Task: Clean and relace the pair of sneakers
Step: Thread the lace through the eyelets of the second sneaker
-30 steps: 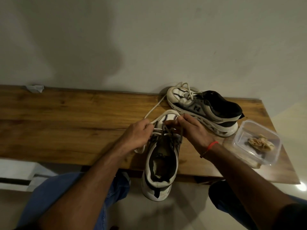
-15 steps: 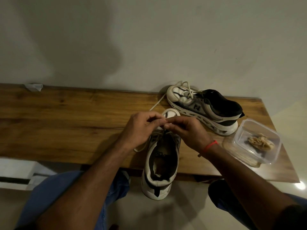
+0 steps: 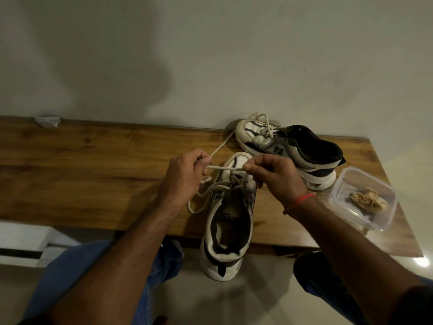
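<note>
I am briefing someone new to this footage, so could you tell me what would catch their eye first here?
First, the two hands at centre: the left hand and right hand pinch a pale lace stretched taut between them, above the toe of the near sneaker, whose heel overhangs the wooden table. Behind it, the second sneaker lies by the wall, and a clear plastic container sits at the right.

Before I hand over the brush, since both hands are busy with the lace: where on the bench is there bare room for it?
The long stretch of wooden bench left of the left hand, up to the paper scrap, is bare. The right end is crowded: near sneaker, far sneaker and plastic container sit close together.
</note>
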